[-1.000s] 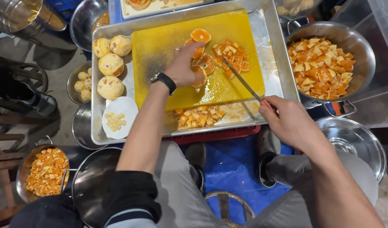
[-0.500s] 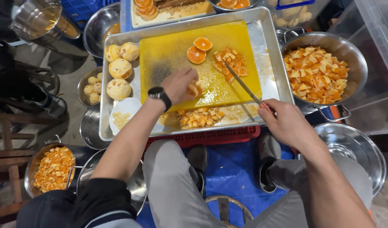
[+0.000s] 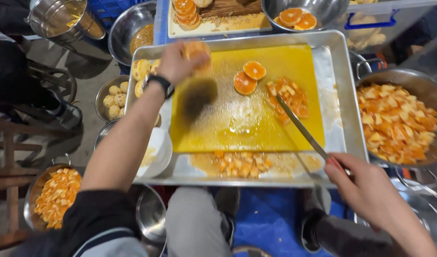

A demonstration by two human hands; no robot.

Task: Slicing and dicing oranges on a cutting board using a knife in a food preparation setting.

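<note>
- The left hand (image 3: 178,61) is raised over the far-left corner of the yellow plastic cutting board (image 3: 237,123), its fingers curled around a peeled orange fruit (image 3: 197,50); the fruit sits at the fingertips, sticking out past them toward the board's far edge.
- The fruit and the fingertips are blurred, so which fingers press on it cannot be made out; a dark shadow falls on the board just below the hand.
- A black wristwatch (image 3: 157,83) circles the left wrist, and a dark sleeve covers the upper arm at the bottom of the view.
- The right hand (image 3: 366,190) is clenched around the handle of a long thin steel knife (image 3: 301,131); the handle is hidden inside the fist, and the blade slants up and left across the board.
- The blade tip lies just beside a small heap of diced orange pieces (image 3: 287,97) on the board's right part.
- Two round orange halves (image 3: 249,76) lie cut side up on the board, near the middle of its far edge, well apart from both hands.
- The board rests in a large shallow steel tray (image 3: 344,123); more diced fruit (image 3: 237,164) lies in juice along the tray's near rim.
- Whole peeled fruits (image 3: 141,69) sit at the tray's left end, partly hidden behind the left forearm.
- A round steel pan heaped with orange chunks (image 3: 397,123) stands right of the tray, cut off by the frame's edge.
- A smaller bowl of orange chunks (image 3: 54,195) sits on the floor at lower left.
</note>
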